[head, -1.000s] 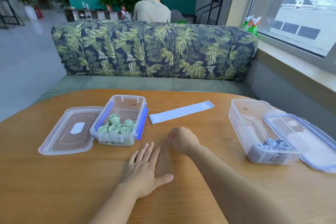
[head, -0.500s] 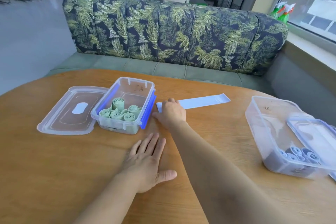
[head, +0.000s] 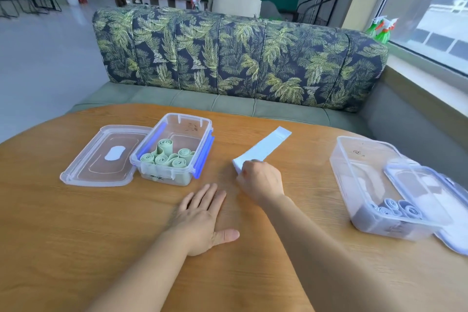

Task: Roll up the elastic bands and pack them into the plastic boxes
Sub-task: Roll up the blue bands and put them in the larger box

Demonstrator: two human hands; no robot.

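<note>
Your left hand point(head: 202, 218) lay flat, fingers straight, on the round wooden table point(head: 76, 235). Your right hand point(head: 260, 181) curled around the near end of the flat pale-blue elastic band point(head: 267, 146), whose long axis ran away toward the far right. The clear blue-clipped plastic box point(head: 193, 116) held green rolls point(head: 164, 157); the right clear box point(head: 359, 157) held blue-grey rolls point(head: 398, 208).

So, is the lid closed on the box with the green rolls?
No, the box holding the green rolls is open, and its lid lies flat on the table beside it.
</note>
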